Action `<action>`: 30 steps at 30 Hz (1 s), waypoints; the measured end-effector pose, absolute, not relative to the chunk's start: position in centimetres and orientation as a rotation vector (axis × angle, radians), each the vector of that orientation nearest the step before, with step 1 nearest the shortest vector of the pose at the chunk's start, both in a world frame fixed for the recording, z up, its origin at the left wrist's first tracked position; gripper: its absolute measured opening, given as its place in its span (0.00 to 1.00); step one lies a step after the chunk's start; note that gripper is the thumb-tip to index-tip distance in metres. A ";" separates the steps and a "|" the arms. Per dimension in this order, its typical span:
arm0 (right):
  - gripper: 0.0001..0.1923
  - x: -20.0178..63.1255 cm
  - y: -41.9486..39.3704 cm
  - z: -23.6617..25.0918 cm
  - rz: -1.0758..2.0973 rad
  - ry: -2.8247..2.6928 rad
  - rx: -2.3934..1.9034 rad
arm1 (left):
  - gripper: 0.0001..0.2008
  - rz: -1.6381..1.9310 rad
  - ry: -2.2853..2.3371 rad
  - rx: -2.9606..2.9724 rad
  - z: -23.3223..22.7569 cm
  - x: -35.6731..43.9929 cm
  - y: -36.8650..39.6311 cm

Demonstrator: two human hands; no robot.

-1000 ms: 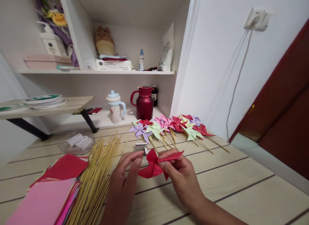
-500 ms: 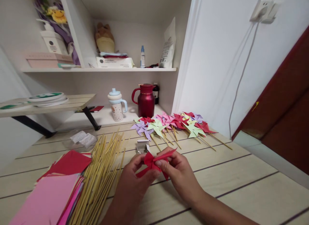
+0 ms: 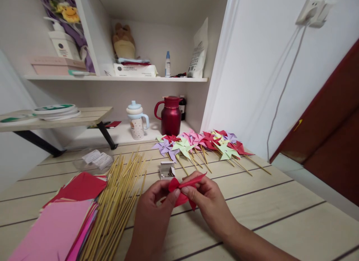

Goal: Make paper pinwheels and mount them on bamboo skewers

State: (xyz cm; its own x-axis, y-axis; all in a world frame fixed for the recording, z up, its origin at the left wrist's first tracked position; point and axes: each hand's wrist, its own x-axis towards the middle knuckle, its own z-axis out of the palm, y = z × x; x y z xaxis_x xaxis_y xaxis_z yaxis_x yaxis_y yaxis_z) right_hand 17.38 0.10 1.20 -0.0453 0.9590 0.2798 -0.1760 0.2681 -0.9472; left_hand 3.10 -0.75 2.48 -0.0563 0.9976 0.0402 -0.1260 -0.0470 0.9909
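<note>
Fingers of left hand (image 3: 153, 205), right hand (image 3: 206, 196) pinch red paper (image 3: 181, 202); I judge light, creasable: hold centre, spare two-o'clock tip (image 3: 201, 175).

Bare hands (image 3: 209, 203), bare wrists (image 3: 228, 231), uncovered right forearm (image 3: 256, 246), short left thumbnail (image 3: 177, 192)

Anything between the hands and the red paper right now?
Nothing visible. The left hand and right hand both grip the red paper directly. The small open box sits just beyond it on the table, and the sticks lie left of the left hand; neither comes between.
</note>
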 end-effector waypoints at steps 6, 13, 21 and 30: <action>0.09 17.4 0.1 1.1 1.137 -1.265 -0.845 | 0.03 1.498 1.399 1.424 2.9 3.3 -1.8; 0.07 17.3 0.0 1.1 1.168 -1.263 -0.845 | 0.03 1.537 1.393 1.602 2.7 3.1 -1.8; 0.02 17.5 0.0 1.4 0.919 -1.417 -0.813 | 0.03 1.754 1.332 1.942 2.5 2.8 -2.0; 0.06 18.3 -1.2 2.6 0.316 -1.625 -0.547 | 0.09 2.218 1.032 2.562 2.2 2.2 -1.9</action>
